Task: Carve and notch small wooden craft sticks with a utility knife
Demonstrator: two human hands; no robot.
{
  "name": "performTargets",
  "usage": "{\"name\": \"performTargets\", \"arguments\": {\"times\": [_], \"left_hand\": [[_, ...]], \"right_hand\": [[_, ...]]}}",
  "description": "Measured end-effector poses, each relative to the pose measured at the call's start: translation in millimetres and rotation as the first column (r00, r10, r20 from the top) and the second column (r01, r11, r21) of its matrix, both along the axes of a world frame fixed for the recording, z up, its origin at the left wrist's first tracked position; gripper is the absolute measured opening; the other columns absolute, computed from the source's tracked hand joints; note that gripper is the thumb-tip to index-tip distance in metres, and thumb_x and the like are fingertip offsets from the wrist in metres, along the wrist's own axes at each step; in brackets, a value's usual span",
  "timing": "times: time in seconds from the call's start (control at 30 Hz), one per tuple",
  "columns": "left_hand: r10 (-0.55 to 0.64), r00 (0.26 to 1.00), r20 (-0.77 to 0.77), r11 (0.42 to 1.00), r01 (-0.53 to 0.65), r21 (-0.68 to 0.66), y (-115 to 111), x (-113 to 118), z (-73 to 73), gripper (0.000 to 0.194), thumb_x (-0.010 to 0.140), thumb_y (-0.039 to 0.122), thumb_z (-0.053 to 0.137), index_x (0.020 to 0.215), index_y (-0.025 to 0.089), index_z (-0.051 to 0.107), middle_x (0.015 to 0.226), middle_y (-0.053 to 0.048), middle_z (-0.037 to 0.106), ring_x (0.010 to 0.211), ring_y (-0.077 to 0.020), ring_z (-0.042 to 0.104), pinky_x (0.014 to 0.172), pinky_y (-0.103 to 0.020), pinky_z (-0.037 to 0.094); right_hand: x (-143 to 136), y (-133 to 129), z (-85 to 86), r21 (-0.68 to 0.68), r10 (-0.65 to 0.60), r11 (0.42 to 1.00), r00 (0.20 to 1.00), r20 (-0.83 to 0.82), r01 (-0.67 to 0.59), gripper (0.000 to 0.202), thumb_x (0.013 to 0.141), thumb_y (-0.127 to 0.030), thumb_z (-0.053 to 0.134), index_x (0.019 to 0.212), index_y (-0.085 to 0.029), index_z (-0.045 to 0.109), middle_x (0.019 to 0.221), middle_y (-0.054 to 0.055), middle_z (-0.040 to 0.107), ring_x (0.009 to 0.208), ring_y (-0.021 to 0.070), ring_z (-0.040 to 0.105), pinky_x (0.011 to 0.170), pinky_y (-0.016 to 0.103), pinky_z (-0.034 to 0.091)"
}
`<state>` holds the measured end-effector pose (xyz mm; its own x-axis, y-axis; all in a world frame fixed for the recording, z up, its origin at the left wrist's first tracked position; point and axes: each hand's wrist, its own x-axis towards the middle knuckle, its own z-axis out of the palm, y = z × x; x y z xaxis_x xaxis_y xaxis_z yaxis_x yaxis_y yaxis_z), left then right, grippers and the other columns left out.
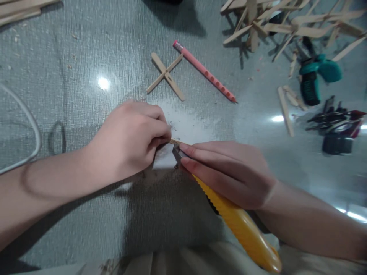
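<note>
My left hand (134, 133) is closed around a thin wooden craft stick (174, 141), and only a short length of the stick shows between my two hands. In my right hand (229, 168) is a yellow utility knife (241, 229), its handle slanting down toward the bottom right. The knife's metal blade (177, 151) touches or nearly touches the stick near my right fingertips. Just beyond my hands lies a cross of two craft sticks (165, 73), one with a small slot in it. A pink pencil (208, 74) rests beside the cross.
Joined craft sticks (295, 26) are heaped at the top right. Below them are teal-handled cutters (312, 76), loose stick pieces (286, 110) and a dark cluster of small tools (338, 126). Flat wood strips (25, 8) lie top left, a white cable (31, 126) at the left edge.
</note>
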<state>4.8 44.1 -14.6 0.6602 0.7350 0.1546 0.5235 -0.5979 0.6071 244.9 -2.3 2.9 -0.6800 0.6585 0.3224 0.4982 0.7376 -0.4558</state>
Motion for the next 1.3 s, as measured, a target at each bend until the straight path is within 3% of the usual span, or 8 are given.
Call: {"name": "performTargets", "arguments": {"times": [0.33,0.53,0.97,1.3], "left_hand": [[-0.012,1.000,-0.011,1.000,0.012,0.016,-0.2,1.1,-3.2,0.028,0.093,0.015,0.055,0.081,0.021,0.080,0.085,-0.001,0.076,0.078,-0.0183,0.070,0.070,-0.031,0.050],[-0.012,0.999,-0.034,1.000,0.012,0.006,-0.5,0.6,-2.1,0.027,0.094,0.016,0.056,0.080,0.021,0.079,0.086,-0.002,0.076,0.079,-0.0192,0.070,0.070,-0.032,0.050],[-0.006,1.000,-0.007,1.000,0.006,-0.008,-0.5,1.1,-2.3,0.027,0.093,0.014,0.056,0.082,0.020,0.079,0.085,-0.002,0.076,0.078,-0.0188,0.070,0.070,-0.031,0.050],[-0.007,1.000,-0.023,1.000,0.007,-0.003,-0.4,1.4,-1.6,0.027,0.094,0.016,0.056,0.081,0.021,0.079,0.085,-0.003,0.076,0.079,-0.0196,0.070,0.072,-0.032,0.051]], "right_hand": [[-0.4,-0.6,1.4,-0.074,-0.009,0.997,1.000,-0.003,0.009,0.020,0.099,-0.012,0.065,0.118,-0.019,0.070,0.099,0.010,0.084,0.085,0.0223,0.083,0.071,0.028,0.068],[-0.5,-0.7,0.5,-0.047,-0.028,0.998,1.000,-0.010,0.028,0.028,0.096,-0.012,0.069,0.122,-0.022,0.069,0.098,0.008,0.084,0.084,0.0224,0.082,0.070,0.029,0.069],[-2.4,0.5,0.3,-0.023,0.029,0.999,0.999,-0.030,-0.030,0.022,0.096,-0.010,0.068,0.118,-0.012,0.066,0.098,0.015,0.083,0.083,0.0219,0.082,0.068,0.028,0.067],[-2.8,1.3,-0.5,-0.042,0.003,0.999,1.000,-0.025,-0.004,0.022,0.098,-0.012,0.066,0.118,-0.021,0.067,0.098,0.010,0.084,0.081,0.0214,0.082,0.067,0.029,0.069]]}}
